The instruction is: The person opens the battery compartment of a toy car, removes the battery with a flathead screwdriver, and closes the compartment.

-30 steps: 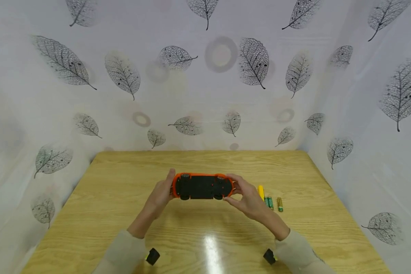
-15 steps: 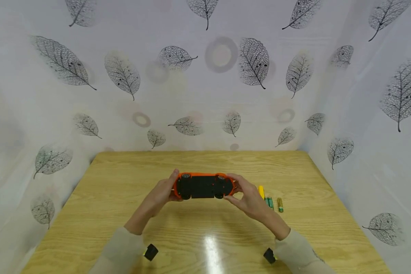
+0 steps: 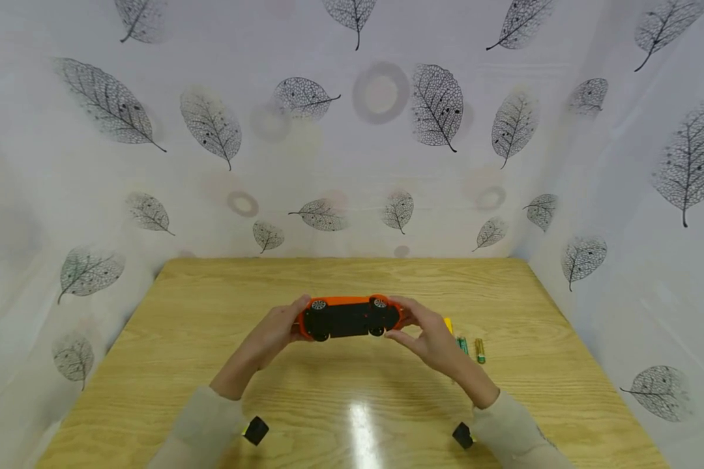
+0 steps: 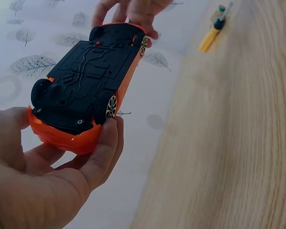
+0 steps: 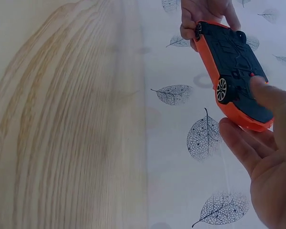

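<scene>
An orange toy car (image 3: 346,318) is held up over the table, its black underside facing me. My left hand (image 3: 272,333) grips one end of it, thumb at the upper corner. At the other end my right hand (image 3: 431,333) holds it between thumb and fingers. In the left wrist view the car's underside (image 4: 81,74) shows molded lines, screws near the close end and a small red part toward the far end. From the right wrist, the right thumb lies over the underside and the fingers are under the orange body (image 5: 238,117).
Right of the car on the wooden table (image 3: 211,286) lie several green-and-gold batteries (image 3: 480,350) and a yellow-handled screwdriver (image 4: 210,39), partly hidden behind my right hand in the head view. A white leaf-print cloth (image 3: 358,156) stands behind and along both sides.
The car has tilted slightly, its right end rising a little and more of its orange side showing. My left hand has shifted slightly with its end; the right hand has barely moved.
</scene>
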Demonstrator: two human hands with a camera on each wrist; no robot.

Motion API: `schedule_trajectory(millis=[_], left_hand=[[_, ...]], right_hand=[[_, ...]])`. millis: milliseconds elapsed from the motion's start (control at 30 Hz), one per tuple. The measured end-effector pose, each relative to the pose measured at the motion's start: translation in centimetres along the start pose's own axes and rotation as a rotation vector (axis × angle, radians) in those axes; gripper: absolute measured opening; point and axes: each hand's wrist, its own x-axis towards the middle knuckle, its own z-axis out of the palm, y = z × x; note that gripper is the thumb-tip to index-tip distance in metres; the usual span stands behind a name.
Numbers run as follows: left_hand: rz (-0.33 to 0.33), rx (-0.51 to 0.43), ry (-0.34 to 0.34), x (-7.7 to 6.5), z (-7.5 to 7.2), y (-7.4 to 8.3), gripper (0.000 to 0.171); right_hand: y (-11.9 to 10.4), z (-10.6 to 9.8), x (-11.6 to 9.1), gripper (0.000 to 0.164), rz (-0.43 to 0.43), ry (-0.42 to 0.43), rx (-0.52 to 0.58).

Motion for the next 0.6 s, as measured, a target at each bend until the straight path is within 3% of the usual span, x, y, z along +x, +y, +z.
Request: schedule_trajectory(millis=[267,433,600], left_hand=[[0.028,-0.018,0.020,-0.1,-0.2,-0.1,0.063],[0.078,-0.024,0.026,-0.1,-0.1,0.0,0.057],[0.152,0.008,0.034,-0.2,0.1,0.1,0.051]], right_hand=[[-0.5,-1.2,0.4,0.040,0.264,-0.054,0.241],[-0.8,-2.1,1.4,0.047,0.457,-0.131,0.383],[-0.9,-2.5,2.1,0.056,0.596,-0.209,0.414]])
